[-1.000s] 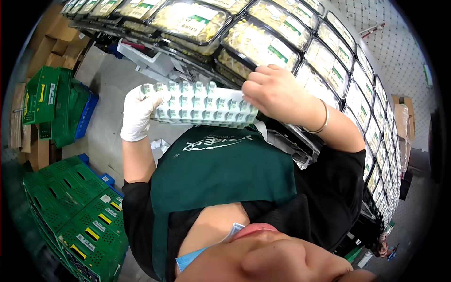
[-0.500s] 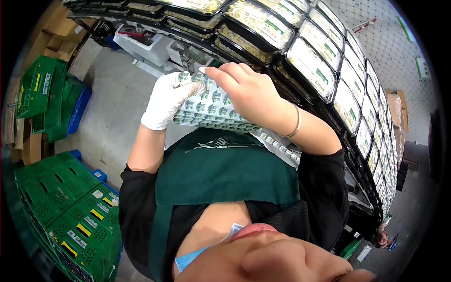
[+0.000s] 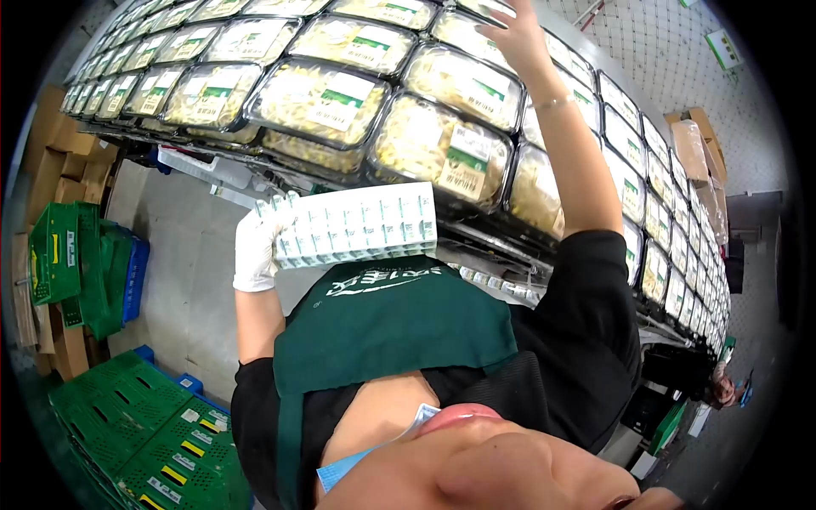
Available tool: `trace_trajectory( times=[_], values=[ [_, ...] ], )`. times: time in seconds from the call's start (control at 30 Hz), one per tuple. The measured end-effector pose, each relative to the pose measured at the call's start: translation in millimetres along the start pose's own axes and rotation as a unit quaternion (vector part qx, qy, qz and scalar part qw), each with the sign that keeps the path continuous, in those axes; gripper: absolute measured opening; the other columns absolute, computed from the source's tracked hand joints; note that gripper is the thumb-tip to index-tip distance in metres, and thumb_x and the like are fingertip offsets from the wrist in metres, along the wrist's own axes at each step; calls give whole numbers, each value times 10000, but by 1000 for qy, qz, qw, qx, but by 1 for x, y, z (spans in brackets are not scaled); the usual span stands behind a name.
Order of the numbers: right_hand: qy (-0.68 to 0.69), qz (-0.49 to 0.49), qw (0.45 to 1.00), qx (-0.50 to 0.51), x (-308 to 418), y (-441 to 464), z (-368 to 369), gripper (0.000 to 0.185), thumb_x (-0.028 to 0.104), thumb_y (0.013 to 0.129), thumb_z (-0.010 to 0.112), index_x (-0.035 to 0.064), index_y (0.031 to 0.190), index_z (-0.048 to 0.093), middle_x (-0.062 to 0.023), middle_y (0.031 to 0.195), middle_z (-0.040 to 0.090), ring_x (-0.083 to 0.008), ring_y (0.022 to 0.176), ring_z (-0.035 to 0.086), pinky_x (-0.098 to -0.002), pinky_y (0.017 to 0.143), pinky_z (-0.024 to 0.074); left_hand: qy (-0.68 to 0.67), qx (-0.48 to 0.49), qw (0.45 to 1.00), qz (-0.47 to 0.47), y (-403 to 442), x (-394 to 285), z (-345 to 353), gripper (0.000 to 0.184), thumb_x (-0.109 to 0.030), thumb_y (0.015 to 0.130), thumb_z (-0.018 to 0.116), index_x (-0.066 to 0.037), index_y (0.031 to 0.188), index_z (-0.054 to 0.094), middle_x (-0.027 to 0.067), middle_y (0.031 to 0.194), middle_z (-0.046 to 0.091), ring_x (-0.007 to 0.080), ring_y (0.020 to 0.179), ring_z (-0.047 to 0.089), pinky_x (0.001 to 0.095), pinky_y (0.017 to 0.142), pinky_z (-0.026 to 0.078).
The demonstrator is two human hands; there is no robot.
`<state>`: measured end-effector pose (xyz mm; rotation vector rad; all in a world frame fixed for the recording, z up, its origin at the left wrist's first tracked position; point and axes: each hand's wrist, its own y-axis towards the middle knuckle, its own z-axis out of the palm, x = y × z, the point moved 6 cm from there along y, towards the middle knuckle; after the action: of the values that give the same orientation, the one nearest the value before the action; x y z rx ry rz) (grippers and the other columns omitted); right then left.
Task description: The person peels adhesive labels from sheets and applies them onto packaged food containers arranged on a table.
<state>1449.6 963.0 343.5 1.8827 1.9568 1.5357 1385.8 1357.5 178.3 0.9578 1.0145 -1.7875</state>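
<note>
My left hand [image 3: 262,238], in a white glove, is closed on the left end of a sheet of stickers [image 3: 357,223] with rows of small green prints. The sheet lies in front of my green apron [image 3: 391,319], close to the front edge of the packs. Bare and with a bracelet at the wrist, my right hand [image 3: 520,38] reaches far forward over the packs at the top of the view. Its thumb and fingers are apart; the fingertips run to the frame edge. Nearest to the sheet is a clear-lidded pack [image 3: 442,153] with pale sprouts and a green-and-white label.
Stacked black-based packs [image 3: 323,98] fill the long table ahead and to the right. Green crates [image 3: 144,425] stand at lower left, more green crates [image 3: 59,255] beyond them, and cardboard boxes [image 3: 72,153] behind. A strip of labels [image 3: 497,283] hangs beside my apron.
My right hand has left the sticker sheet and stretched forward and right over the packs. My left hand still holds the sheet, now lower and flatter. The view has shifted toward the packs.
</note>
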Motion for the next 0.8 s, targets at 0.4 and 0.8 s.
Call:
trace_trajectory(
  times=[0.4,0.8],
  values=[
    [-368,122,920,60,-120,16,13,669,150,736,577,82,1298,221,-266,1273,285,-379,1173,309,-428,962,280,-75,-149,986,30,-37,28,-25,159,-22,711,592,29,860,567,73,816,602,149,705,584,262,651,480],
    [-166,15,976,142,-1,-70,63,471,22,759,481,124,1201,356,-183,1095,440,-311,960,499,-348,779,445,-5,-159,986,49,-63,31,-68,140,2,671,623,4,807,591,39,777,595,116,667,554,238,621,439]
  ],
)
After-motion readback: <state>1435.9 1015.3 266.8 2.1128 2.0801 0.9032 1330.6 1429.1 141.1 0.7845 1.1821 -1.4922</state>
